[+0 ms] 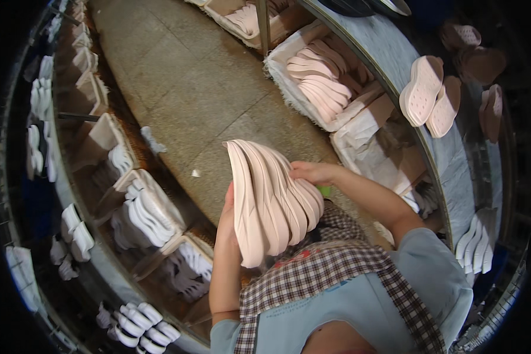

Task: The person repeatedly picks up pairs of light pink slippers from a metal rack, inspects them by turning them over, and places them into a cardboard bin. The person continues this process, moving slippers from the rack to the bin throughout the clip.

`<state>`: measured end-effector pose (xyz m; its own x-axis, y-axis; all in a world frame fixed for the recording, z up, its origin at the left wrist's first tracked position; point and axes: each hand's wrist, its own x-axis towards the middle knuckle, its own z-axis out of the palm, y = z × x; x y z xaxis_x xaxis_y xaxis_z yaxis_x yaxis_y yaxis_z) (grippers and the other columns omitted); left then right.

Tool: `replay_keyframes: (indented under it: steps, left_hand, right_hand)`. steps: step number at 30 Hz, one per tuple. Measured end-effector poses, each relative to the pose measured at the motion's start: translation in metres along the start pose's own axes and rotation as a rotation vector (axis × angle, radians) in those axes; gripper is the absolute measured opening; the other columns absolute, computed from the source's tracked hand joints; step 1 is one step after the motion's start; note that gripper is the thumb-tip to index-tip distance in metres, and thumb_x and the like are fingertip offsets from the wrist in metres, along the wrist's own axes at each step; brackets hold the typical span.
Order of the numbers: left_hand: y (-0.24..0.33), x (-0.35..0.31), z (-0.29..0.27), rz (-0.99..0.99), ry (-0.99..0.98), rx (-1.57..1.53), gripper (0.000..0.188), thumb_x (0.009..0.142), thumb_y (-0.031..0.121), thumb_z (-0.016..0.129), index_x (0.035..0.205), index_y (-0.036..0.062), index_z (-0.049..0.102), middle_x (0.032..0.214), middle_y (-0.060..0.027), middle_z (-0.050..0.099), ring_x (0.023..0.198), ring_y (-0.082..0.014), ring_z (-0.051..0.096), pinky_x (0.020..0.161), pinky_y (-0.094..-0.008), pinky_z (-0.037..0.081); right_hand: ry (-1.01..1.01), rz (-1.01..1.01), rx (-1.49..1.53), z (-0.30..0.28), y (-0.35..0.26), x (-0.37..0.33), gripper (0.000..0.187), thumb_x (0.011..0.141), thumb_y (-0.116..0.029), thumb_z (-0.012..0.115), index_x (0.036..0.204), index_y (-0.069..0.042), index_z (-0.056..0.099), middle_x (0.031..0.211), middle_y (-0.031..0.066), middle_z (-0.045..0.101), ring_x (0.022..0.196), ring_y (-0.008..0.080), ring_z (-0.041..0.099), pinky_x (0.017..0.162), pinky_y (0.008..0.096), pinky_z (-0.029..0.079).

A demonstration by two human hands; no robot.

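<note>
- here it is, the pale pink sole stack [271, 203], fanned out and held up in front of the checked apron [318, 271], above the floor [200, 76]!
- looks light and springy, probably foam; loose pieces could slide, so squeezing both outer sides seems safest.
- left hand [226, 219] grasps the left flank, fingers partly hidden.
- right hand [314, 173] curls round the right edge, gripping too.
- farther right, more pink soles [324, 88] in a bin; white soles [148, 215] over left.
</note>
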<state>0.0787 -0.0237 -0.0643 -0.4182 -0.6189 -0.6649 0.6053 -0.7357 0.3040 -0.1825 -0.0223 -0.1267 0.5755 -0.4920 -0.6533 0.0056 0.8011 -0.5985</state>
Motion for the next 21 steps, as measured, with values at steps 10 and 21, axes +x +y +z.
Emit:
replay_keyframes:
  steps: [10,21]
  left_hand:
    - [0.009,0.097,0.030,0.737,-0.177,1.501,0.043,0.078,0.008,0.062,0.120,0.0030,0.054,0.104,-0.0164,0.062,0.101,-0.0330,0.055,0.088,-0.0390,0.041]
    - [-0.111,0.391,0.095,0.882,-0.355,1.170,0.070,0.083,0.015,0.058,0.138,-0.0064,0.022,0.132,-0.0273,0.038,0.118,-0.0426,0.045,0.101,-0.0420,0.037]
  right_hand:
    - [0.294,0.079,0.489,-0.064,0.040,0.068,0.057,0.094,-0.038,0.045,0.140,-0.007,0.031,0.138,0.0141,0.041,0.124,0.0224,0.043,0.104,0.0358,0.037]
    - [1.006,-0.181,0.029,-0.399,-0.061,0.067,0.038,0.095,-0.026,0.043,0.122,-0.001,0.052,0.113,0.0119,0.060,0.104,0.0214,0.056,0.092,0.0340,0.045]
